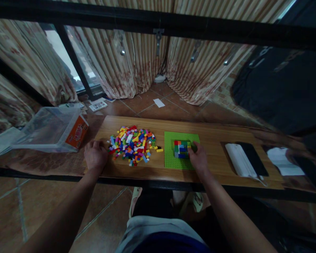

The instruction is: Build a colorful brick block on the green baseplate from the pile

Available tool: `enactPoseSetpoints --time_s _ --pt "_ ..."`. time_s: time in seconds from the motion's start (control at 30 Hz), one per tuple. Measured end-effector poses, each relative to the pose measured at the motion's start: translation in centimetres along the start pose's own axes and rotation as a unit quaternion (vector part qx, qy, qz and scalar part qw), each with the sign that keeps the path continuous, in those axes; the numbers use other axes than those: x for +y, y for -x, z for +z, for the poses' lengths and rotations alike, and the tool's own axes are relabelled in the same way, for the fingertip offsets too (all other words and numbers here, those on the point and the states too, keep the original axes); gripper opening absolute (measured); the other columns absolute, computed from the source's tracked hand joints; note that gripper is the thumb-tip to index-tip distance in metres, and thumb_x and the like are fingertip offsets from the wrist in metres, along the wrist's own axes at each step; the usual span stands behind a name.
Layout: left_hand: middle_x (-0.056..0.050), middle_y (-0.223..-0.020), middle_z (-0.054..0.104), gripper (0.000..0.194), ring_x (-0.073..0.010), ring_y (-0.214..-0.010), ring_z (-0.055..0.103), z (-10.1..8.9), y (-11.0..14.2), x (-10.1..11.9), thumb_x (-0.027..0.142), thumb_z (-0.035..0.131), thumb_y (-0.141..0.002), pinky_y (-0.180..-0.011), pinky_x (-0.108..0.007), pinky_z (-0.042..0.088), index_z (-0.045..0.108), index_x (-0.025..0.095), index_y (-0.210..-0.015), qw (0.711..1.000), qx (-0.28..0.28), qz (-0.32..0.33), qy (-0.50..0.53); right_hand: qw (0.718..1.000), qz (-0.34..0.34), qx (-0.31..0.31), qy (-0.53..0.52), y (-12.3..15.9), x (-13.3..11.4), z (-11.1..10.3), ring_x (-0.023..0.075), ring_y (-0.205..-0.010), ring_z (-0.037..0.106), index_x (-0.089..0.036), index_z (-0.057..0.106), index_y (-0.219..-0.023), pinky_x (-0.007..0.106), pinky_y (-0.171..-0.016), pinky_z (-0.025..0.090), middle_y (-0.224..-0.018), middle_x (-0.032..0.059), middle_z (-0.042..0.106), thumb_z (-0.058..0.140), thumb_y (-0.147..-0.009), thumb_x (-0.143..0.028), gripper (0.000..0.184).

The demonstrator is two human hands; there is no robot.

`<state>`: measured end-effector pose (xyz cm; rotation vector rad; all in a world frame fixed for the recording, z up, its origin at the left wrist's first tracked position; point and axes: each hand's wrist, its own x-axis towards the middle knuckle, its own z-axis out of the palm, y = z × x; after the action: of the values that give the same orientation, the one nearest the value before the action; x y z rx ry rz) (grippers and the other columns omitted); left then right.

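Note:
A green studded baseplate (171,162) lies on the wooden board, with a small multicoloured toy brick build (183,149) standing on it. The thumb and fingers of my right hand (198,156) are closed at the build's right side; any loose brick between the fingertips is hidden. My left hand (96,154) rests at the board's left end with its fingers curled, and nothing shows in it. Just right of that hand spreads a pile of loose toy bricks (131,142) in many colours.
A clear plastic box (47,131) with an orange label stands at the left. A white pouch-like item (241,160) and a dark flat item (252,158) lie toward the right end. Another person's blurred hand (296,154) is near white paper (284,161). A dark bar crosses overhead.

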<state>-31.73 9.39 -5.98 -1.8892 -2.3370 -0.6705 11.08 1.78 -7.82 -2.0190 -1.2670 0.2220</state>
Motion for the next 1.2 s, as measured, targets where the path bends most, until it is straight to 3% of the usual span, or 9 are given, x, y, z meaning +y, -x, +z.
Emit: enactPoseSetpoints --time_s 0.23,0.53,0.8,1.03,1.1,1.2 --pt "-0.016 -0.106 0.061 0.028 -0.0317 -0.105 0.055 0.2 0.0 -0.2 0.016 0.047 -0.08 -0.094 -0.045 0.045 0.067 0.014 -0.099 1.0 0.011 0.005 0.008 0.998 0.016 -0.002 0.061 0.5 -1.5 0.2 0.0338 -0.121 0.047 -0.014 0.055 -0.126 0.054 -0.101 0.035 -0.131 0.0201 0.054 0.054 -0.078 -0.038 0.053" --pt "-0.015 -0.108 0.061 0.028 -0.0312 -0.106 0.055 0.6 -0.1 -0.5 0.016 0.047 -0.08 -0.094 -0.046 0.046 0.067 0.015 -0.1 1.0 0.011 -0.001 0.008 0.999 -0.011 0.016 0.031 0.4 -0.9 1.4 0.0307 -0.125 0.044 -0.017 0.056 -0.124 0.053 -0.103 0.035 -0.128 0.0176 0.055 0.053 -0.079 -0.029 0.047" --pt "-0.017 -0.107 0.061 0.031 -0.0326 -0.105 0.055 0.5 0.0 -0.5 0.017 0.045 -0.082 -0.091 -0.046 0.046 0.067 0.013 -0.105 1.0 0.007 0.013 -0.009 0.999 -0.031 0.019 0.023 0.8 -1.0 1.7 0.0313 -0.127 0.044 -0.015 0.057 -0.127 0.055 -0.106 0.033 -0.132 0.0188 0.052 0.048 -0.082 -0.032 0.048" --pt "-0.018 -0.112 0.061 0.033 -0.0329 -0.107 0.055 0.7 0.0 -0.5 0.017 0.045 -0.082 -0.091 -0.045 0.045 0.067 0.012 -0.106 1.0 0.017 0.01 -0.013 0.995 -0.044 0.065 -0.057 0.8 -0.7 -0.6 0.0295 -0.118 0.052 -0.011 0.054 -0.127 0.052 -0.103 0.039 -0.124 0.0202 0.058 0.049 -0.085 -0.041 0.052" --pt "-0.018 -0.111 0.061 0.032 -0.0321 -0.107 0.055 0.5 0.1 -0.4 0.015 0.045 -0.082 -0.091 -0.044 0.045 0.067 0.012 -0.105 1.0 0.013 0.009 -0.012 0.993 -0.049 0.084 -0.068 1.3 -1.4 -1.6 0.0284 -0.114 0.055 -0.012 0.056 -0.125 0.051 -0.099 0.042 -0.12 0.0181 0.06 0.049 -0.087 -0.041 0.048" --pt "-0.016 -0.109 0.062 0.032 -0.0315 -0.107 0.055 0.3 0.3 -0.1 0.014 0.045 -0.082 -0.092 -0.044 0.044 0.066 0.013 -0.105 1.0 0.007 0.012 -0.009 0.992 -0.08 0.062 -0.078 2.9 -3.4 -2.2 0.0256 -0.104 0.059 -0.016 0.06 -0.118 0.047 -0.09 0.048 -0.113 0.0144 0.063 0.049 -0.088 -0.039 0.039"
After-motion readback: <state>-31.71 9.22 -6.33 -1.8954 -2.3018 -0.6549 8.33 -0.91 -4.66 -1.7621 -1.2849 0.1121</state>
